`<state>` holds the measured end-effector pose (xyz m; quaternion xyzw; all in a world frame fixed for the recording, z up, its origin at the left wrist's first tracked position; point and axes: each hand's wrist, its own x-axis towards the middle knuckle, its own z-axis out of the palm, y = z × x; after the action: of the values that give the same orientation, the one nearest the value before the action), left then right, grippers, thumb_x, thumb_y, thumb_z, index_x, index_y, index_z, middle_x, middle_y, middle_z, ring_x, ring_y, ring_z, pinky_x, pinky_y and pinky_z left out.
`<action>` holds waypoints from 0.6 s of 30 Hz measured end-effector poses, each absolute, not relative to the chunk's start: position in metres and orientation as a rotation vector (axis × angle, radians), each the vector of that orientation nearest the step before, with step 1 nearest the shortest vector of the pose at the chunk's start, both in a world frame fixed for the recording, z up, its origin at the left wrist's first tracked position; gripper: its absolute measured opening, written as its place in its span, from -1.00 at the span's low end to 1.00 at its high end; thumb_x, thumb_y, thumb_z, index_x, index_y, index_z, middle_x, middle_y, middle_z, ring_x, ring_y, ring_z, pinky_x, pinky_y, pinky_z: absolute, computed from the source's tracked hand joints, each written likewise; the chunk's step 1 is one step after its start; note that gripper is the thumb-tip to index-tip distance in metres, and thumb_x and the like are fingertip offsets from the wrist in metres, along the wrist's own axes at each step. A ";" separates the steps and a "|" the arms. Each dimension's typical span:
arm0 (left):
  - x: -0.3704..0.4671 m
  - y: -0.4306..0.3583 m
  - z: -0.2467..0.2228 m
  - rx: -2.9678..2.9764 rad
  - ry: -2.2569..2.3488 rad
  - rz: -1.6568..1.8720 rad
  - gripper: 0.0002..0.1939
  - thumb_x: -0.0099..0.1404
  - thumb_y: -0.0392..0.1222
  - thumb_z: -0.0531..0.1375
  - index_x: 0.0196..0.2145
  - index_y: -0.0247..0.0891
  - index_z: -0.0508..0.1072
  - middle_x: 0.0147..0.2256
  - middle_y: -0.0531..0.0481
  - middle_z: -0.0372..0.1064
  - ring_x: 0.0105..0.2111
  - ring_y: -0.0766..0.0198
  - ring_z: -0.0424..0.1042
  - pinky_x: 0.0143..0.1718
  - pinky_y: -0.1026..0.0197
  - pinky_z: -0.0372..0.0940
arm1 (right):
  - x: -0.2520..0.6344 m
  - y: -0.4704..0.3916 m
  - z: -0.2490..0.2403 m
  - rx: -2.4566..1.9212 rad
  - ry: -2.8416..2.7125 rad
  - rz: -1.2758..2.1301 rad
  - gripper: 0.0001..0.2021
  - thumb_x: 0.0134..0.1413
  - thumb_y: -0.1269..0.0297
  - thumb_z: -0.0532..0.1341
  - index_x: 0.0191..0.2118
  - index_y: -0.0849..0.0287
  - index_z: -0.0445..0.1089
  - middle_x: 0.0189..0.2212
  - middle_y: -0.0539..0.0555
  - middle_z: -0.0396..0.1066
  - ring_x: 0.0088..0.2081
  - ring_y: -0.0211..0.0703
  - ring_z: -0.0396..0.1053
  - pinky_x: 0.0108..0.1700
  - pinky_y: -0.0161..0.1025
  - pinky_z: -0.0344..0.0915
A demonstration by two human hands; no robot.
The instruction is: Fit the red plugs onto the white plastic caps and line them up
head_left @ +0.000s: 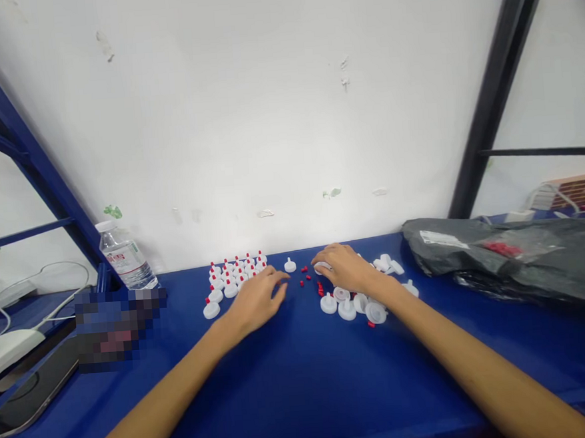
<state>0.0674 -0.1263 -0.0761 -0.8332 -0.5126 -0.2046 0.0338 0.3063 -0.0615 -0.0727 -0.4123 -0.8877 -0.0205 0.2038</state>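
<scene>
My left hand [258, 297] hovers over the blue table with its thumb and fingers apart and nothing visible between them. Just beyond its fingertips stands a single white nozzle cap [290, 266] without a red tip. Beside this hand are rows of white nozzle caps with red tips [231, 290]. My right hand [344, 266] is curled around another white nozzle cap [323, 268], partly hidden by the fingers. Loose small red tips [320, 288] lie between the hands. Under and around my right wrist is a pile of white nozzle caps [347, 310], some tipped over.
A clear water bottle [126, 257] stands at the back left, near a phone [31, 394] and a white power strip [11, 355]. On the right lies a dark plastic bag [541, 268] with a clear packet of red pieces [502, 249] on it. A white wall closes the back.
</scene>
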 end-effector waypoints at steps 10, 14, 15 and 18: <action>0.079 -0.115 -0.104 -2.703 -1.458 -0.657 -0.62 0.48 -0.10 -0.02 0.12 -0.09 0.46 -0.06 -0.08 0.39 -0.19 0.19 0.47 -0.18 0.20 0.35 | 0.304 -0.056 -0.078 -1.216 -2.491 -0.045 -0.75 0.16 0.28 0.25 -0.07 0.11 0.59 -0.15 0.21 0.60 0.00 0.15 0.46 0.06 -0.05 0.23; 0.079 -0.114 -0.104 -2.721 -1.451 -0.730 -0.71 0.44 -0.13 0.06 -0.03 -0.12 0.54 -0.13 -0.06 0.45 -0.19 0.18 0.47 -0.16 0.19 0.34 | 0.304 -0.057 -0.076 -1.193 -2.481 -0.028 -0.74 0.17 0.23 0.26 -0.05 0.10 0.57 -0.18 0.17 0.61 -0.04 0.11 0.48 0.05 -0.08 0.23; 0.078 -0.114 -0.104 -2.722 -1.452 -0.740 -0.74 0.43 -0.15 0.08 -0.07 -0.13 0.55 -0.14 -0.05 0.46 -0.20 0.18 0.47 -0.16 0.19 0.33 | 0.304 -0.058 -0.074 -1.177 -2.455 -0.008 -0.71 0.20 0.18 0.25 0.00 0.09 0.54 -0.16 0.15 0.60 -0.04 0.09 0.49 0.03 -0.10 0.24; 0.076 -0.114 -0.102 -2.707 -1.488 -0.790 -0.80 0.39 -0.20 0.11 -0.16 -0.16 0.55 -0.20 -0.04 0.50 -0.29 0.20 0.47 -0.19 0.18 0.33 | 0.301 -0.063 -0.069 -1.115 -2.315 0.149 -0.60 0.27 0.07 0.17 0.14 0.10 0.43 -0.14 0.13 0.58 -0.07 0.00 0.49 -0.04 -0.17 0.28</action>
<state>0.0763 -0.1144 -0.1022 -0.8487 -0.4667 -0.2477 -0.0232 0.3011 -0.0635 -0.0694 -0.4159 -0.8634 0.0558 0.2802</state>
